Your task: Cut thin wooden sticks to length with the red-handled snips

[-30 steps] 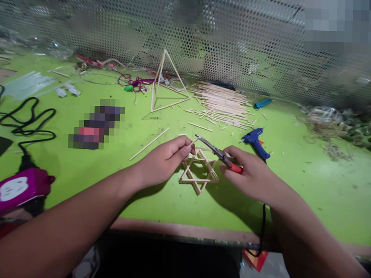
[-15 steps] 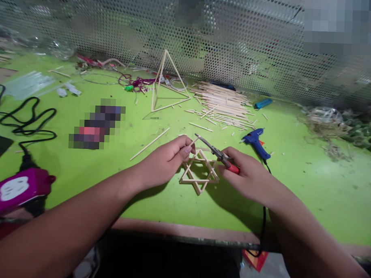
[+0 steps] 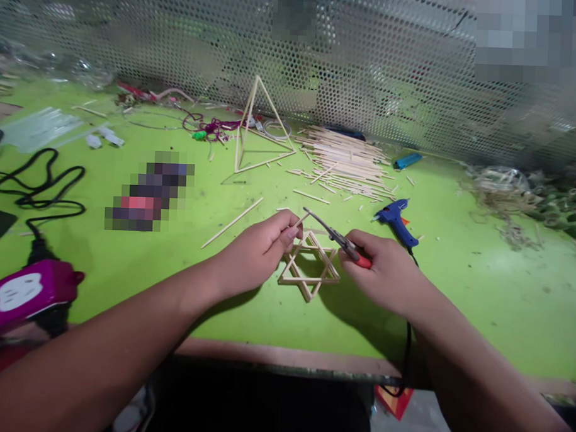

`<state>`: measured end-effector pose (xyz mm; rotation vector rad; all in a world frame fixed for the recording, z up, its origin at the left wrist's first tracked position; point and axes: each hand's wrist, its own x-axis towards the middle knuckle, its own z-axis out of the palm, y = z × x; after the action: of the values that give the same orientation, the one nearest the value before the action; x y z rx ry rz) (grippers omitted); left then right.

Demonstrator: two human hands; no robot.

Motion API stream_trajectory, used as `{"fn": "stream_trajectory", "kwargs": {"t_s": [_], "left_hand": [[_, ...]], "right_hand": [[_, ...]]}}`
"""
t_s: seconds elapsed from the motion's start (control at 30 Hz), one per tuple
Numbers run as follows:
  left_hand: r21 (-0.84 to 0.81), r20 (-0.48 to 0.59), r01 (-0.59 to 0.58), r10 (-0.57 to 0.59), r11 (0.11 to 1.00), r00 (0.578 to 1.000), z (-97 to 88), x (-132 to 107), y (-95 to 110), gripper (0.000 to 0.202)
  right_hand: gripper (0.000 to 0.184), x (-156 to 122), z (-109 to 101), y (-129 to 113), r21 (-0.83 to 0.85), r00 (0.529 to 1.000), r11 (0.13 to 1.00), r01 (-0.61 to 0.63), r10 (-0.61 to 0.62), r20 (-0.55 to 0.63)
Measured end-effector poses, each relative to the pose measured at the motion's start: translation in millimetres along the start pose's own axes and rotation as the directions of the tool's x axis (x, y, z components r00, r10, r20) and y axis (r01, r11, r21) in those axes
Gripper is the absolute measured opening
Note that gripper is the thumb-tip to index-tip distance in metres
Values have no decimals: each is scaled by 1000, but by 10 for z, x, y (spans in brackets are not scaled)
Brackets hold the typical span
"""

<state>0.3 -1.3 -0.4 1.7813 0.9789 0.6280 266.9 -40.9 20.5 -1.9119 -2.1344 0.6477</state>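
My left hand (image 3: pixel 263 243) pinches a short thin wooden stick (image 3: pixel 305 218) between thumb and fingers. Red-handled scissors (image 3: pixel 337 236) are gripped in my right hand (image 3: pixel 385 263), the blade tips meeting the free end of that stick. Whether the blades are fully closed is hard to make out. Below and between both hands lies a six-pointed star frame (image 3: pixel 309 281) built from layered sticks, its upper left partly hidden by my left fingers. A longer loose stick (image 3: pixel 232 223) rests left of my left hand.
A stick pyramid frame (image 3: pixel 266 158) stands behind, beside a pile of sticks (image 3: pixel 347 155). At the right lies a blue glue gun (image 3: pixel 397 221) with its cord trailing to the table's front edge. A purple power strip (image 3: pixel 34 295) and black cable (image 3: pixel 47 201) occupy the left.
The view has shifted very slightly. Both hands, the stick and the scissors keep nearly the same positions.
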Motion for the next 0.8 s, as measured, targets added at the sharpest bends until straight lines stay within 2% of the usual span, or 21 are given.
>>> {"fn": "stream_trajectory", "kwargs": {"t_s": [0.23,0.43,0.6,0.8], "left_hand": [[-30,16,12,-12,999,1000,12,-7,8,28],[-21,0,40,-40,999,999,-30,7,-11,31],[-99,7,54,-54,994,999,-31,5,-25,32],[-195,37,68,-62,978,997,-13,-8,-61,33]], "right_hand": [[28,-23,-25,-26,-7,999,999,-36,36,-19],[26,-3,-42,57,10,994,1000,-23,24,-106],[20,42,-66,125,-34,997,999,-6,3,-78],[15,11,-76,51,-30,999,999,35,-35,-30]]}}
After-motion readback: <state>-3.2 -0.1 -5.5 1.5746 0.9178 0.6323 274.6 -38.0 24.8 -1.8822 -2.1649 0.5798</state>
